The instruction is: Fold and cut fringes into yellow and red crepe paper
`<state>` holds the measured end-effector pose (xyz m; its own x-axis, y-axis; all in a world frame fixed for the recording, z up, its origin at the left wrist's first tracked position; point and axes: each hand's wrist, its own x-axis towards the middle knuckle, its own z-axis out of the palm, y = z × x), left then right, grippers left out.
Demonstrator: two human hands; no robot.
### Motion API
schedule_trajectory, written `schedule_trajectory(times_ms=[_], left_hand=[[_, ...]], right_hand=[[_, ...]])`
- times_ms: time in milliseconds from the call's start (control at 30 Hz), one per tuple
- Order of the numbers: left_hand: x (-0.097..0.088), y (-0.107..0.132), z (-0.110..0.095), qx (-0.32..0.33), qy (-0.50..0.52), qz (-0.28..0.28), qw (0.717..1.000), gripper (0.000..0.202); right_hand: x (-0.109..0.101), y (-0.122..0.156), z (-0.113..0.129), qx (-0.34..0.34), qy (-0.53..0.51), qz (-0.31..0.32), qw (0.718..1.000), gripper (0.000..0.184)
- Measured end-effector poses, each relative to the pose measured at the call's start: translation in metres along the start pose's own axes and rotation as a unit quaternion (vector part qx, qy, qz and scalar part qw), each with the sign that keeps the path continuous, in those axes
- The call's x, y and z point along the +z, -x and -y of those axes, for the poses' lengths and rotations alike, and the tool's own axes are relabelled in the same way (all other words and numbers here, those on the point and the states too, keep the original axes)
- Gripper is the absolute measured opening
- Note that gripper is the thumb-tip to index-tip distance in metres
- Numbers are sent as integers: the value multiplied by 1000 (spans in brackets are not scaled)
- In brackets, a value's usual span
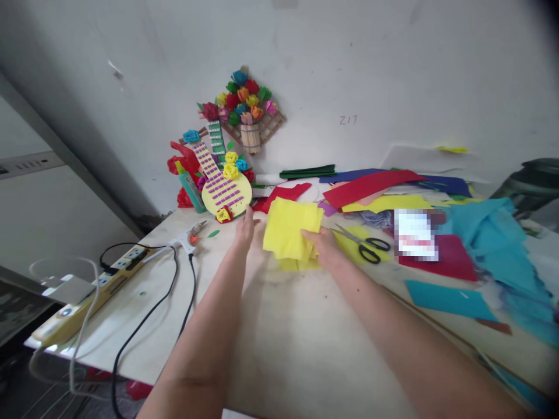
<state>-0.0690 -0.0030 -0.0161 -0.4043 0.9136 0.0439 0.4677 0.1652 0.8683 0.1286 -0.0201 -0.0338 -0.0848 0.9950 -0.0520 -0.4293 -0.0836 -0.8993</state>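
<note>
A folded piece of yellow felt [290, 230] is raised slightly above the pale table [279, 337] near its middle. My right hand [322, 243] pinches the felt's lower right edge, fingers closed on it. My left hand [246, 228] lies beside the felt's left edge with fingers stretched out, touching or nearly touching it. Black-handled scissors [364, 243] lie on the table just right of my right hand.
A paper guitar with yellow flowers [222, 186] and a flower bouquet craft [247, 110] lean on the wall behind. Red, blue and yellow felt sheets [371, 186] and teal cloth [493, 233] cover the right side. A glue gun [190, 235], power strip [82, 305] and cables lie at left.
</note>
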Motion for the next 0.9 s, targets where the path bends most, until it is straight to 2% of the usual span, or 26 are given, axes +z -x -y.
schedule_trajectory(times_ms=[33,100,133,200,267,333,433,567,667,733,800,833,900], left_hand=[[7,3,-5,-29,122,95,988,78],[18,11,-12,-77,296,264,915,91],[22,15,-14,-92,349,315,878,94],[25,22,-14,-108,404,374,828,97],[25,28,-11,-118,413,392,813,91],[25,31,-8,-122,386,381,832,71],[29,32,-6,-107,314,334,882,48],[27,25,-8,-61,262,267,925,38],[12,12,-2,-39,253,202,945,35],[-1,1,8,-37,234,138,962,32],[-15,-10,20,-67,156,43,985,26],[-21,-14,27,-97,104,-9,990,23],[-32,-21,37,-134,62,-55,987,22]], right_hand=[[-1,0,1,0,-2,13,1000,31],[-2,0,3,-1,9,30,999,31],[-3,0,4,-3,21,32,999,30],[-5,-1,4,-9,54,18,998,28],[-8,-4,2,-20,93,-8,995,26],[-12,-7,-2,-31,132,-26,990,25],[-15,-11,-7,-52,168,-29,984,25],[-12,-11,-7,-52,176,-28,983,19],[-9,-8,-4,-15,171,-26,985,20],[-7,-6,-4,17,160,-27,987,24],[-7,-6,-4,31,154,-24,987,23],[-7,-6,-5,33,154,-23,987,23],[-7,-6,-6,33,157,-22,987,22]])
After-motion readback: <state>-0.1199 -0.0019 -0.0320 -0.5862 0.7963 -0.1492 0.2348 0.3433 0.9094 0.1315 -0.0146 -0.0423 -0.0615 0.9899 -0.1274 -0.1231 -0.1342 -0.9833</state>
